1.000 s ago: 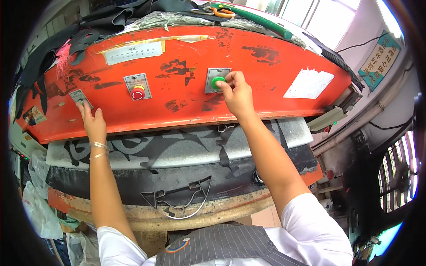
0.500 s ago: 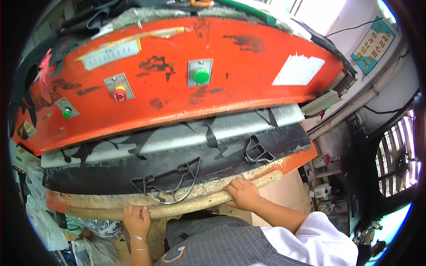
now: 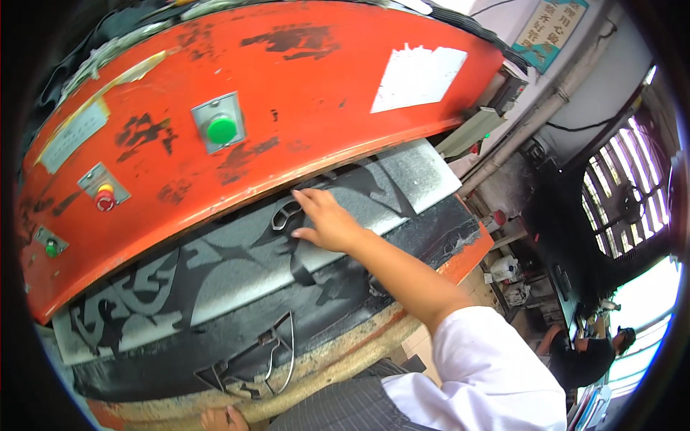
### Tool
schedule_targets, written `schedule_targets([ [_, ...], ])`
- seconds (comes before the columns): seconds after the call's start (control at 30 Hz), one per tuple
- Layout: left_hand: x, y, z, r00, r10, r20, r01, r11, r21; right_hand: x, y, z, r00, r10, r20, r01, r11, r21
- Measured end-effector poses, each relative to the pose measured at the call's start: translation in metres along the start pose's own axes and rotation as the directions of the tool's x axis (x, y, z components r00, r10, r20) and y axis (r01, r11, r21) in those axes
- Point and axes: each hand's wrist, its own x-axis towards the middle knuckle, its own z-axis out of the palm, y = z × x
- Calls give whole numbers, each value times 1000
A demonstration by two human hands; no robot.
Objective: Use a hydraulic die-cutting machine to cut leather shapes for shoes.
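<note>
My right hand [image 3: 327, 221] reaches over the pale cutting board [image 3: 248, 269]. Its thumb and fingers are spread at a small metal cutting die [image 3: 279, 218], and I see no firm grip on it. Black sheet scraps [image 3: 205, 276] with cut-out shapes lie across the board. Down at the bottom edge, my left hand [image 3: 224, 419] is partly cut off, its fingers curled on the worn wooden edge bar [image 3: 338, 348]. A larger curved cutting die [image 3: 251, 363] lies on the black ledge [image 3: 316, 320] near that bar. My right forearm hides part of the ledge.
Above the board stands the orange press head [image 3: 309, 93], with a green push button [image 3: 221, 129] and a red stop button [image 3: 105, 198]. A pipe [image 3: 532, 133] runs along the right wall. Far right, another person [image 3: 593, 355] in dark clothes is by a bench.
My right hand has left the wooden bar and moved forward to the small die on the board. The view has turned right, and more of the pale board shows. My left hand remains at the bar.
</note>
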Motion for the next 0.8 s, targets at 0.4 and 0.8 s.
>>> schedule_targets([
  [0.4,26,6,-11,975,-218,-33,217,976,-17,3,92,-23,944,294,-150,-292,956,39],
  [0.8,46,-24,-29,937,-347,-33,329,912,-244,-15,132,-27,932,308,-190,-335,933,-132],
])
